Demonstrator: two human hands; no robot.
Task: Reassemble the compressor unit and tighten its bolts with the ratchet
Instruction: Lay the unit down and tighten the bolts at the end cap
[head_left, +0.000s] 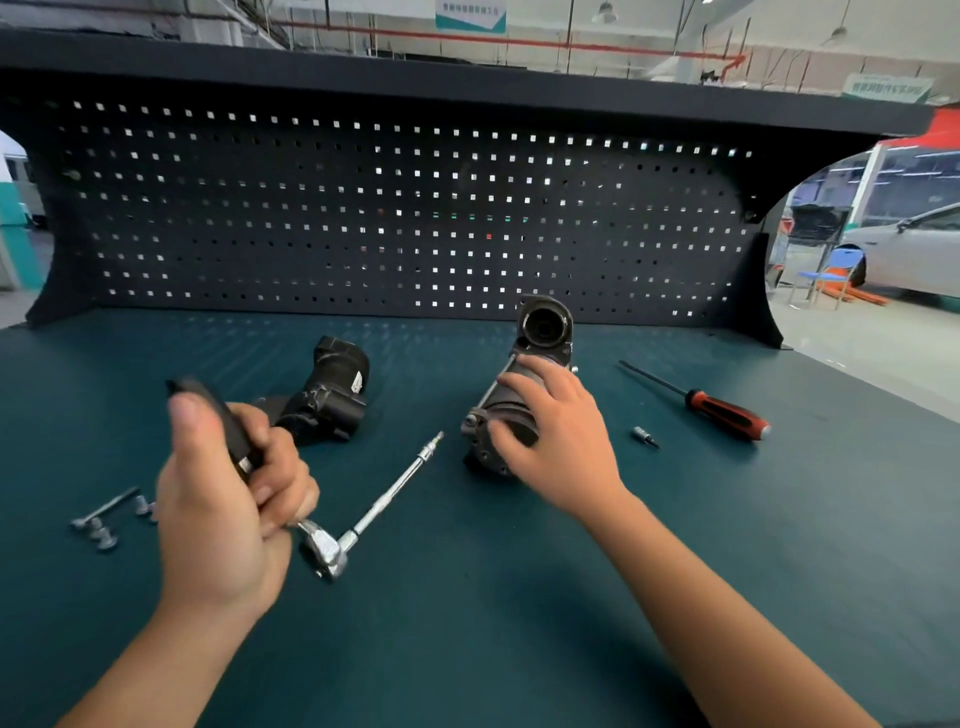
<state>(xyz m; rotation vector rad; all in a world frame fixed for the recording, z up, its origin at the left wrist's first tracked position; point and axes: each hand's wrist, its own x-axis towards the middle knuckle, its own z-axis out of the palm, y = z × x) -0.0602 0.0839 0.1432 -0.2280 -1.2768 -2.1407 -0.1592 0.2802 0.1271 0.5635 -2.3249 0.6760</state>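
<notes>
Black pegboard (363, 208) backs a teal counter (467, 623). At centre frame the right hand (556, 431) clasps the compressor unit (543, 325), steadying it. At lower left the left hand (223, 499) grips the ratchet (327, 551) by its handle. Tightening looks next, so the extension tip must find a bolt head. One black housing (332, 395), one screwdriver (722, 410), one loose bit (645, 436). Spare bolts (104, 519): one long, several short, too blurred to count.

I see my left grip (228, 499) curled round the ratchet (328, 550) handle, lower left, extension bar angled up-right over the green worktop (519, 634). My right grip (558, 441) holds the compressor (519, 382) mid-frame. Bolts (106, 506) lie far left, a screwdriver (722, 408) right.
</notes>
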